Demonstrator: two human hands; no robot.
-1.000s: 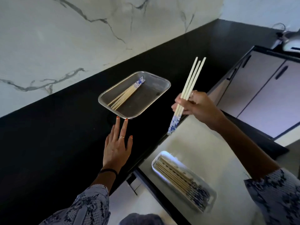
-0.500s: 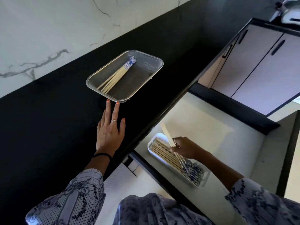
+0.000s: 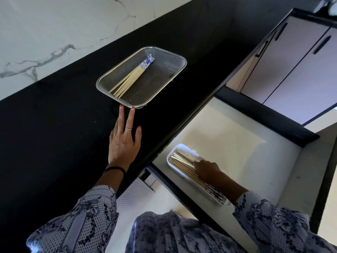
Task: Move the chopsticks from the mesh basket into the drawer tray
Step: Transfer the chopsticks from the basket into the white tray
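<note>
At the lower right of the frame, the right hand [image 3: 207, 170] reaches down into the open drawer [image 3: 237, 143] and rests on the chopsticks in the tray [image 3: 184, 166] that fill the white drawer tray [image 3: 179, 148]; whether its fingers grip any of them cannot be told. Left of centre, the left hand [image 3: 124, 143] lies flat on the black counter [image 3: 54, 134], fingers straight and spread, holding nothing, two fingertips touching the near rim of the mesh basket [image 3: 169, 57]. In that basket, above centre, lies a small bundle of chopsticks [image 3: 131, 79], blue-patterned ends toward the marble wall [image 3: 54, 24].
</note>
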